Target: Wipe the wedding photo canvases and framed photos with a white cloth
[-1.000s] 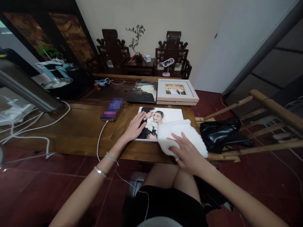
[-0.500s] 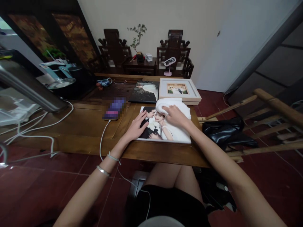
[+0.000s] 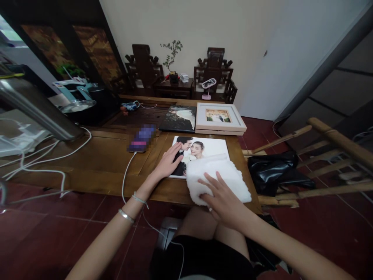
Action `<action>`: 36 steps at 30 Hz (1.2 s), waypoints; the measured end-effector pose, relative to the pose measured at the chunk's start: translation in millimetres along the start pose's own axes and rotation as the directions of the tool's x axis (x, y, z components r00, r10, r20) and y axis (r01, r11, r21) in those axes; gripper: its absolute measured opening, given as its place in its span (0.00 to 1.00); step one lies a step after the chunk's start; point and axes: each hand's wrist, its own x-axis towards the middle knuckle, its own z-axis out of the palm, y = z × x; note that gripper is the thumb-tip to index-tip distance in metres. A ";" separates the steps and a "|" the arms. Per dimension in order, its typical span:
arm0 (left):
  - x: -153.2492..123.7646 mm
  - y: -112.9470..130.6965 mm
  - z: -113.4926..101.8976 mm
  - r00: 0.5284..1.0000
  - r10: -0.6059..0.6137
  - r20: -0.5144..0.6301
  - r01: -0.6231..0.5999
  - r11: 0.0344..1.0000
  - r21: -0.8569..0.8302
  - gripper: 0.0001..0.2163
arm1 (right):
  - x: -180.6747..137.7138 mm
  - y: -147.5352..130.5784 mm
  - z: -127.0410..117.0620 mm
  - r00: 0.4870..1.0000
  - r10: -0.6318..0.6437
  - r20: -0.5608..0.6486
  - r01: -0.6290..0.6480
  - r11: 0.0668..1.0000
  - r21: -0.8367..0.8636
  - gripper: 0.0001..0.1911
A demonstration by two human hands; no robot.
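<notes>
While cloth partly hides the photo, left hand spread on it, right hand spread on cloth

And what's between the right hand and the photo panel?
A white cloth. The head view shows the right hand on top of it, and the cloth covering the near right part of the photo panel.

Three pictures, one cloth

1. Left hand: spread on the left side of the photo panel.
2. Right hand: on a white cloth covering the panel's near right corner.
3. Phone on the worktop, left of the left hand.
4. Framed picture beyond both hands.
</notes>
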 end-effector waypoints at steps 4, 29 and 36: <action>0.3 -1.2 0.2 1.000 0.016 0.003 -0.016 1.000 0.005 0.24 | 11.6 7.8 -0.5 1.000 -0.017 -0.007 0.017 1.000 0.008 0.23; 2.0 -8.0 3.2 1.000 0.022 -0.009 -0.022 1.000 -0.023 0.24 | 65.4 33.8 -5.5 0.985 0.160 -0.065 -0.164 0.984 -0.064 0.21; 2.2 -6.4 2.6 1.000 0.018 0.013 -0.017 1.000 -0.011 0.24 | 14.5 -17.9 -1.6 0.998 -0.001 0.055 -0.001 0.999 0.040 0.18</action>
